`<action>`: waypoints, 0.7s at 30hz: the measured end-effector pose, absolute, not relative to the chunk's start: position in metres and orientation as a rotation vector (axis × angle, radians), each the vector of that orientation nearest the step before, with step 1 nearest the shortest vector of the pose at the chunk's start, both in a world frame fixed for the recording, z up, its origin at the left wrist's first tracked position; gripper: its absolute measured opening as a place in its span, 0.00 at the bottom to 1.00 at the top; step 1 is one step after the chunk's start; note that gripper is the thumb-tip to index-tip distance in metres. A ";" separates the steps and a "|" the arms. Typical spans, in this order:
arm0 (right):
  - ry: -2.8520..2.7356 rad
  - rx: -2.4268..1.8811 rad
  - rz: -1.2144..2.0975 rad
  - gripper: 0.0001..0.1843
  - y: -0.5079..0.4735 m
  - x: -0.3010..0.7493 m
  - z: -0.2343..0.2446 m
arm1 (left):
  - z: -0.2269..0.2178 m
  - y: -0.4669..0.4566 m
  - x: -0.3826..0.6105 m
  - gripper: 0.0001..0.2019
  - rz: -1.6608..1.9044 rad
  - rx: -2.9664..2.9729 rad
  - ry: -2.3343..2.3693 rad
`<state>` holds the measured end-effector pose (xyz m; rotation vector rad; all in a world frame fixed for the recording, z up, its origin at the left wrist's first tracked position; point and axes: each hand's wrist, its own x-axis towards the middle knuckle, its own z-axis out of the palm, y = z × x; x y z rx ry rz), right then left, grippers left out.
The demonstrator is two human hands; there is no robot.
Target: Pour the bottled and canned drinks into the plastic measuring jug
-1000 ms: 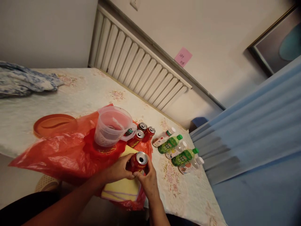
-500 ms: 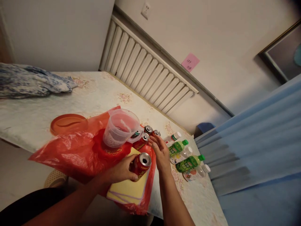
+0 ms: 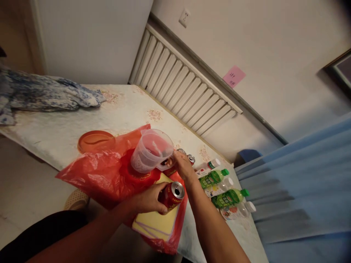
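My left hand (image 3: 153,200) is wrapped round an opened red drink can (image 3: 172,197), above a yellow cloth (image 3: 157,223). Fingers of my right hand (image 3: 182,166) curl at the handle of a clear plastic jug (image 3: 149,153). The jug stands upright on a red plastic bag (image 3: 93,175), with some whitish suds or droplets showing through its wall. More drink cans (image 3: 191,159) stand just behind my right hand, which partly hides them.
Green-labelled bottles (image 3: 226,198) and clear bottles with white caps (image 3: 215,163) stand in a row on the right. An orange lid (image 3: 94,141) lies left of the jug. A blue-and-white cloth (image 3: 55,93) lies at the far left; a blue curtain (image 3: 301,182) hangs at right.
My right hand has moved from beside the cans to the jug's handle. My left hand still holds the can. The whole view has shifted, so things appear further right.
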<state>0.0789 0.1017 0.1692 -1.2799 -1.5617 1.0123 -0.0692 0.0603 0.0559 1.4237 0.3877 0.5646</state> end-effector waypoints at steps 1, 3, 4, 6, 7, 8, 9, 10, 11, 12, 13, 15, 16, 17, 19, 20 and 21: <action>-1.540 -1.266 1.088 0.30 0.103 0.078 0.166 | 0.057 0.060 -0.070 0.39 0.566 1.415 0.386; -1.494 -1.275 1.182 0.32 0.104 0.075 0.162 | 0.058 0.060 -0.072 0.38 0.566 1.407 0.383; -1.463 -1.280 1.202 0.32 0.104 0.072 0.160 | 0.059 0.060 -0.072 0.38 0.566 1.408 0.385; -1.408 -1.265 1.218 0.33 0.103 0.067 0.160 | 0.061 0.060 -0.074 0.38 0.567 1.415 0.391; -1.391 -1.243 1.221 0.33 0.103 0.064 0.160 | 0.062 0.060 -0.074 0.38 0.573 1.419 0.388; -1.380 -1.215 1.224 0.32 0.104 0.060 0.161 | 0.062 0.060 -0.075 0.38 0.583 1.422 0.381; -1.370 -1.184 1.225 0.32 0.105 0.057 0.162 | 0.062 0.060 -0.075 0.39 0.595 1.421 0.373; -1.356 -1.154 1.224 0.31 0.106 0.054 0.163 | 0.061 0.060 -0.075 0.39 0.608 1.418 0.366; -1.332 -1.128 1.220 0.31 0.108 0.052 0.165 | 0.060 0.061 -0.076 0.40 0.621 1.411 0.362; -1.302 -1.106 1.215 0.30 0.109 0.050 0.167 | 0.059 0.061 -0.076 0.40 0.630 1.402 0.363; -1.269 -1.091 1.207 0.30 0.110 0.049 0.170 | 0.059 0.061 -0.076 0.41 0.635 1.395 0.367; -1.212 -1.077 1.178 0.30 0.110 0.049 0.179 | 0.059 0.060 -0.076 0.42 0.631 1.394 0.368; -1.197 -1.074 1.159 0.29 0.109 0.049 0.185 | 0.060 0.060 -0.077 0.41 0.623 1.403 0.361; -1.185 -1.069 1.134 0.29 0.108 0.050 0.193 | 0.061 0.060 -0.077 0.40 0.612 1.415 0.352; -1.167 -1.048 1.078 0.28 0.103 0.052 0.211 | 0.065 0.059 -0.078 0.39 0.590 1.440 0.346; -1.153 -1.032 1.050 0.27 0.100 0.054 0.222 | 0.067 0.059 -0.078 0.38 0.580 1.449 0.353; -1.139 -1.016 1.027 0.27 0.097 0.056 0.234 | 0.069 0.058 -0.078 0.38 0.572 1.456 0.365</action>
